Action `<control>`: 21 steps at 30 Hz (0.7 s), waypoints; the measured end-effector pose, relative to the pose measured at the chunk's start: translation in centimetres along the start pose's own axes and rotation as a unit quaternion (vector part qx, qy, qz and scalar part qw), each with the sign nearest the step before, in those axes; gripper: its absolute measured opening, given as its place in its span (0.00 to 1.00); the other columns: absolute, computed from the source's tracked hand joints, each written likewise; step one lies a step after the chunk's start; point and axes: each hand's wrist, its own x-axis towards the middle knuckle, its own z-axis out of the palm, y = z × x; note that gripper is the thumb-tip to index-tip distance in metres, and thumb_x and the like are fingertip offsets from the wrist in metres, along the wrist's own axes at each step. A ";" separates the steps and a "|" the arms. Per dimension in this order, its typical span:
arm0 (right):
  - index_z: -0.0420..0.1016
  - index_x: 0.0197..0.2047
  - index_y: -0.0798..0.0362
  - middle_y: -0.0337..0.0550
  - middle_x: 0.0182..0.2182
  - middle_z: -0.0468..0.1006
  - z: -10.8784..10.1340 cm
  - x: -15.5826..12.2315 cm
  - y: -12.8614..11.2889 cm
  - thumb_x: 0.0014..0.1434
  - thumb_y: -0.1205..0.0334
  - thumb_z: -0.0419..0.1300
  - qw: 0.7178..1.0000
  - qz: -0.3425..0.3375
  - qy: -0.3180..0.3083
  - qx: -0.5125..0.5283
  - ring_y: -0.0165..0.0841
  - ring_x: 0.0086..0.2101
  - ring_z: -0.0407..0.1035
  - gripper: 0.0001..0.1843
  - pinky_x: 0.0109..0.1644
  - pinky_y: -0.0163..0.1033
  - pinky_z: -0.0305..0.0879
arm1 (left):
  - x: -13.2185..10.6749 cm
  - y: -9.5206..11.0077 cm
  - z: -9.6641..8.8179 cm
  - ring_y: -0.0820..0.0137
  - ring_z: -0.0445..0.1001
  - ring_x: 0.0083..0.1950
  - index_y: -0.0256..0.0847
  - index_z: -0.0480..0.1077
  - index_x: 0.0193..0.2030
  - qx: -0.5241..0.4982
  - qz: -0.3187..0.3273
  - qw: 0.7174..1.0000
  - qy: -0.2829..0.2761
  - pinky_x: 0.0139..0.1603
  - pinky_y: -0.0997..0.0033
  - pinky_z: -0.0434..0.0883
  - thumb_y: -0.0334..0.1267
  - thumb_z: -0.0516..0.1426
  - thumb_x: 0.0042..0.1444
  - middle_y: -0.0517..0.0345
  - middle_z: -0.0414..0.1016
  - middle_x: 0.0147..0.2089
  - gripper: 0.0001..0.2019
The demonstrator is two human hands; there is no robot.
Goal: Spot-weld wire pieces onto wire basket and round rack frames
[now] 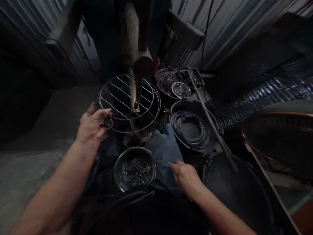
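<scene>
The left hand [91,128] is clamping its fingers on a round, silvery wire rack [121,101], barred and double-rimmed, left of the frame's centre; the right hand [187,178] is pinching a small shiny piece [167,164].

Bowl [119,173] and rack [124,98] leave a gap; a machine arm [143,63] obstructs beyond.

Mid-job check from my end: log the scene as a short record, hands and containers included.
Left hand: gripping the round wire rack at its edge
Right hand: pinching a small bright piece, too small to identify, over blue cloth
Metal bowl: holds loose wire pieces
Dark basin: beyond the bowl, to its right; holds coiled wire
Lighting: dim
</scene>
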 end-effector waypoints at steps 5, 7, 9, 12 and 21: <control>0.80 0.37 0.54 0.47 0.31 0.74 1.0 -0.6 1.1 0.56 0.69 0.51 0.982 -0.005 0.080 0.173 0.33 0.32 0.71 0.15 0.35 0.34 0.63 | 0.1 -0.6 0.2 0.66 0.73 0.28 0.40 0.64 0.38 -0.010 0.021 1.000 -0.013 0.22 0.71 0.69 0.22 0.62 0.35 0.61 0.69 0.27 0.21; 0.79 0.35 0.54 0.46 0.31 0.74 1.2 -0.1 1.9 0.54 0.66 0.56 0.947 -0.018 0.112 0.299 0.34 0.34 0.70 0.11 0.37 0.36 0.64 | 0.1 -0.7 0.0 0.67 0.73 0.28 0.40 0.63 0.38 -0.015 0.024 0.999 -0.020 0.22 0.71 0.69 0.21 0.62 0.36 0.61 0.70 0.27 0.21; 0.78 0.32 0.54 0.43 0.28 0.74 1.4 0.6 2.6 0.50 0.60 0.61 0.893 -0.001 0.113 0.436 0.33 0.31 0.69 0.08 0.35 0.36 0.65 | 0.1 -0.8 0.0 0.68 0.73 0.27 0.39 0.63 0.38 -0.014 0.026 0.999 -0.015 0.22 0.71 0.69 0.21 0.62 0.36 0.62 0.69 0.27 0.21; 0.75 0.30 0.54 0.36 0.19 0.70 1.7 1.8 3.4 0.42 0.56 0.67 0.790 0.079 0.058 0.605 0.28 0.20 0.63 0.13 0.23 0.33 0.58 | 0.0 -0.8 0.1 0.68 0.73 0.27 0.38 0.63 0.38 -0.006 0.030 1.000 -0.007 0.22 0.71 0.70 0.21 0.61 0.36 0.62 0.68 0.26 0.20; 0.75 0.32 0.55 0.35 0.21 0.74 -1.0 4.5 3.8 0.36 0.56 0.73 0.661 0.106 0.073 0.740 0.25 0.16 0.64 0.20 0.16 0.28 0.55 | -0.3 -0.4 0.6 0.69 0.73 0.28 0.39 0.64 0.40 0.009 0.017 1.000 0.005 0.22 0.72 0.70 0.22 0.61 0.36 0.62 0.70 0.26 0.22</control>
